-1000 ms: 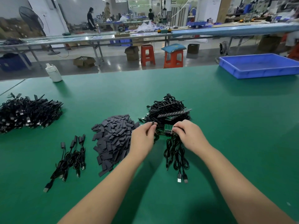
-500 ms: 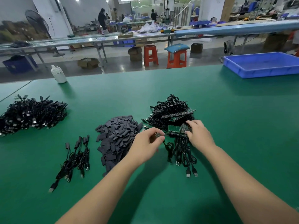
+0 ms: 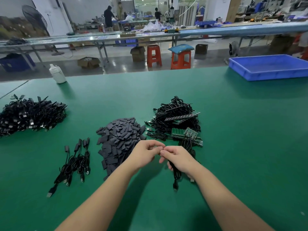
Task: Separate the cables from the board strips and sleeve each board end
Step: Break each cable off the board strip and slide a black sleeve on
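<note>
Nearest the body, the left hand [image 3: 146, 153] and right hand [image 3: 179, 160] have drawn back from the tangle and now meet fingertip to fingertip. The right grips a black cable [image 3: 175, 175] trailing to the green surface [image 3: 241, 147]; the left pinches something too small to identify, likely a sleeve. Sleeving looks underway. Beyond lie the sleeve pile [image 3: 119, 139], then the board strips [image 3: 186, 135] among unsorted cables.

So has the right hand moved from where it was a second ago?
Yes. The right hand has pulled back toward the person, off the green board strips, and now holds a black cable.
</note>
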Motion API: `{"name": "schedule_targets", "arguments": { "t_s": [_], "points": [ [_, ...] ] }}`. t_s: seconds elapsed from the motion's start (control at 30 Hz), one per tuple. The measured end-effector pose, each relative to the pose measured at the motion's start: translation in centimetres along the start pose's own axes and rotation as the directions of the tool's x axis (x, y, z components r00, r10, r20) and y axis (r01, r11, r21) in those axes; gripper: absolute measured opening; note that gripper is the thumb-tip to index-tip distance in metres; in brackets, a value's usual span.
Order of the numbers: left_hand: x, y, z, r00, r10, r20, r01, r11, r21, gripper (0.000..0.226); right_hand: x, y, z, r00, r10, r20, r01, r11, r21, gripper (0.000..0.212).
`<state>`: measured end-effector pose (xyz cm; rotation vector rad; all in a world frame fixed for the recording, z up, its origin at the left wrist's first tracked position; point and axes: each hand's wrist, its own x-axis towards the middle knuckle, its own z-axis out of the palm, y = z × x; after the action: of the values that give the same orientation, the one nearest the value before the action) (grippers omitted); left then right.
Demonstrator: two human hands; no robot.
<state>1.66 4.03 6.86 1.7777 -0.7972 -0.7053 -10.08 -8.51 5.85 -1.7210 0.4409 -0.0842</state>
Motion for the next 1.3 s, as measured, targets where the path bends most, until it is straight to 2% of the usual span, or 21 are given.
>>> {"name": "schedule_targets", "arguments": {
  "t_s": [0.1, 0.27, 0.33, 0.4, 0.47, 0.53, 0.63, 0.73, 0.83, 0.97, 1.13, 1.23, 1.3],
  "points": [
    [-0.1, -1.0, -0.4, 1.0, -0.006, -0.026, 0.008, 0.997, 0.071, 0.012, 0.4, 0.4, 1.0, 0.999, 0.05, -0.02, -0.049, 0.998, 0.024, 0.016],
    [-0.1, -2.0, -1.5, 0.994, -0.029, -0.102, 0.035, 0.998, 0.061, 0.01, 1.0, 1.0, 1.9, 0.992, 0.053, -0.111, -0.057, 0.998, -0.037, 0.011],
    [-0.1, -2.4, -1.8, 0.993, -0.013, -0.114, 0.027, 0.993, 0.118, 0.012, 1.1, 1.1, 2.0, 0.989, 0.081, -0.12, -0.088, 0.994, -0.06, 0.012],
    [0.2, -2.8, -2.4, 0.982, -0.005, -0.189, 0.045, 0.977, 0.206, 0.013, 1.3, 1.4, 2.0, 0.987, 0.124, -0.105, -0.133, 0.987, -0.087, 0.012],
    [0.4, -3.3, -3.5, 0.947, 0.021, -0.322, 0.114, 0.911, 0.397, 0.01, 1.4, 1.8, 1.9, 0.981, 0.17, -0.096, -0.18, 0.977, -0.115, 0.013],
    [0.5, -4.1, -5.0, 0.889, 0.083, -0.451, 0.218, 0.79, 0.574, 0.011, 1.3, 2.6, 1.9, 0.974, 0.195, -0.119, -0.213, 0.963, -0.164, 0.013],
    [0.7, -5.8, -6.8, 0.819, 0.115, -0.562, 0.321, 0.72, 0.615, 0.029, 1.1, 3.9, 2.3, 0.964, 0.213, -0.159, -0.238, 0.957, -0.164, 0.013],
    [1.0, -7.4, -7.7, 0.825, 0.027, -0.565, 0.429, 0.622, 0.655, 0.044, 0.8, 5.0, 2.8, 0.961, 0.215, -0.176, -0.244, 0.955, -0.168, 0.015],
    [1.0, -8.3, -8.3, 0.829, 0.005, -0.559, 0.45, 0.59, 0.671, 0.035, 0.4, 5.6, 2.8, 0.963, 0.206, -0.173, -0.229, 0.965, -0.125, 0.016],
    [0.9, -8.4, -8.5, 0.822, 0.06, -0.567, 0.421, 0.606, 0.675, 0.018, 0.0, 5.8, 2.6, 0.969, 0.19, -0.157, -0.206, 0.974, -0.092, 0.026],
    [0.7, -8.0, -8.7, 0.808, 0.105, -0.58, 0.415, 0.598, 0.686, 0.017, 0.1, 6.1, 2.5, 0.973, 0.184, -0.142, -0.2, 0.974, -0.11, 0.029],
    [0.4, -7.3, -8.6, 0.793, 0.199, -0.576, 0.374, 0.587, 0.718, 0.017, 0.0, 6.1, 2.4, 0.974, 0.183, -0.135, -0.197, 0.976, -0.098, 0.029],
    [0.2, -6.5, -8.3, 0.764, 0.288, -0.578, 0.31, 0.622, 0.719, 0.014, 0.0, 6.0, 2.4, 0.972, 0.19, -0.137, -0.201, 0.977, -0.072, 0.027]
  ]
}}
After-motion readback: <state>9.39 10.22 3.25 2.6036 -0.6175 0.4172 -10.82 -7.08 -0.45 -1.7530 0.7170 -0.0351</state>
